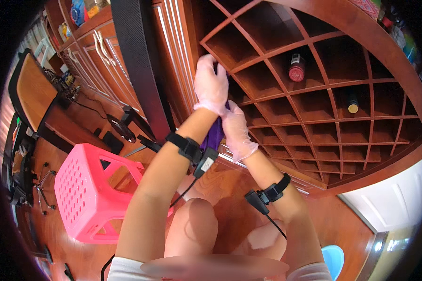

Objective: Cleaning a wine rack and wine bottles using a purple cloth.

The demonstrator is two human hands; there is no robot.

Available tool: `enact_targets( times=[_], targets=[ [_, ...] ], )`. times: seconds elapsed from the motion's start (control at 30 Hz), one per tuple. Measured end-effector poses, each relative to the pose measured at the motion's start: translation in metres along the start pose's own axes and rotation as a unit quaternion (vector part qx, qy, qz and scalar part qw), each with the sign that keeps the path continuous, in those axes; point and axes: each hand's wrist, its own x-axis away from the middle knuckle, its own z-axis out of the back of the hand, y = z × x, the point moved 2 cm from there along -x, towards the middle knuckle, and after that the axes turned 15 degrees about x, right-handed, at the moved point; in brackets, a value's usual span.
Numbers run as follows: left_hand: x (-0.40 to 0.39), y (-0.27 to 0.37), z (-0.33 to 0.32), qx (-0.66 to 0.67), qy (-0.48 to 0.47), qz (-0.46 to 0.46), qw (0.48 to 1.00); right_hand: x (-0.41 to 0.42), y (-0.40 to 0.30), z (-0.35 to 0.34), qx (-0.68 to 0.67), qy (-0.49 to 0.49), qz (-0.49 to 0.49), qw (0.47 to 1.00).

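My left hand (212, 84), in a clear thin glove, is curled at the left edge of a wooden lattice wine rack (263, 58). A purple cloth (214, 137) shows beside its fingers and hangs down past the wrist. Just below, my right hand (236, 131), gloved the same way, lies against the cloth's right side; its fingertips are partly hidden behind my left wrist. Two bottles lie in the rack's cells: one with a red cap (296, 73) and one with a pale gold cap (353, 106).
A pink plastic stool (79, 196) stands at my left on the wooden floor. Beyond it are a black upright panel (140, 59), wooden cabinet doors (102, 59) and cables (70, 87). A light blue basin (333, 261) sits low at right, near a white door (390, 196).
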Motion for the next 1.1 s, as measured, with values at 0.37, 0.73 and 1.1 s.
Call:
enact_targets(
  times=[0.37,0.73,1.1],
  targets=[
    [-0.025,-0.013,0.023,0.018,-0.462,-0.065,0.884,-0.010,0.016,0.024,-0.001,-0.057,-0.011,0.998],
    [-0.041,-0.020,0.008,-0.233,-0.464,-0.122,0.846,-0.028,0.010,0.005,-0.007,-0.049,0.011,0.999],
    [0.019,-0.021,-0.007,0.027,-0.018,-0.031,0.999,-0.008,-0.004,0.048,0.336,-0.091,0.039,0.937]
  ],
)
